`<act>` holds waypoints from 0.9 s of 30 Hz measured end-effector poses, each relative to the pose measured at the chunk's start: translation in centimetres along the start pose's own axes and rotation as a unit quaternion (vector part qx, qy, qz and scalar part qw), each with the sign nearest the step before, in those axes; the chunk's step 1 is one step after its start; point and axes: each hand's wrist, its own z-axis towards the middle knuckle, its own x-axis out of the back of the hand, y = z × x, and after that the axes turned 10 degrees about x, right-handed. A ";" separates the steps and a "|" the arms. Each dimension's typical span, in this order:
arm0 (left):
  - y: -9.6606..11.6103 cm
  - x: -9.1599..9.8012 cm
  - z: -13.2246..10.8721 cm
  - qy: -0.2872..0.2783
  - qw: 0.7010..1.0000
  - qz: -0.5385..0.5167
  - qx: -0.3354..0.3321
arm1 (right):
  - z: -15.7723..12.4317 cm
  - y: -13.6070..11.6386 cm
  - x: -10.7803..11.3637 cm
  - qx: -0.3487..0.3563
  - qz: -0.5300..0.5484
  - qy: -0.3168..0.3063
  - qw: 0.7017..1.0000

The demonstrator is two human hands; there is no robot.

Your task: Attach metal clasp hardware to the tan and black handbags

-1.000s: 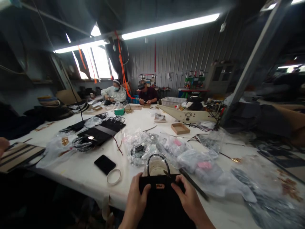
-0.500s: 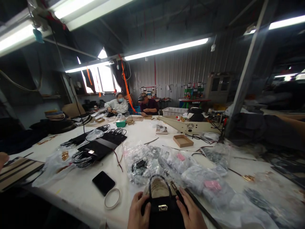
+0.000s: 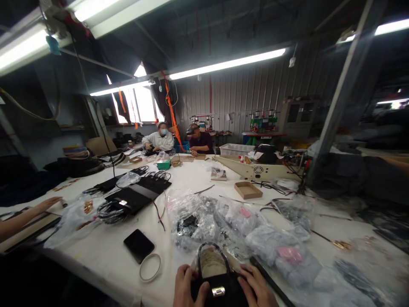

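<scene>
A small black handbag with a metal clasp and an upright looped handle is at the bottom centre, its mouth showing a pale inside. My left hand grips its left side, thumb on the front near the clasp. On the right side my right hand holds the bag's upper edge. Just beyond the handle lie clear plastic bags of small metal parts. A black phone and a pale tape ring rest to the left of my left hand.
Black bag pieces lie at the left centre. Another person's arm reaches in from the left edge. White plastic bags and a dark rod are at the right. A cardboard tray stands farther back. Two people sit at the far end.
The dark strap with metal near my right hand is no longer visible. My right thumb has shifted slightly. At the left, the other person's arm has come farther into view.
</scene>
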 end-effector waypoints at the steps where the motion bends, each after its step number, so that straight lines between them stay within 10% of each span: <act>1: 0.6 0.3 0.0 -0.011 1.000 0.003 0.004 | 0.4 -0.6 0.2 -0.019 0.012 0.002 1.000; 14: 5.0 2.6 -0.7 -0.072 0.996 -0.041 0.043 | 3.5 -5.4 1.7 -0.278 0.066 0.039 0.957; 27: 6.9 3.3 0.1 -0.126 0.987 0.009 0.104 | 3.8 -4.4 1.1 -0.271 0.046 0.031 0.961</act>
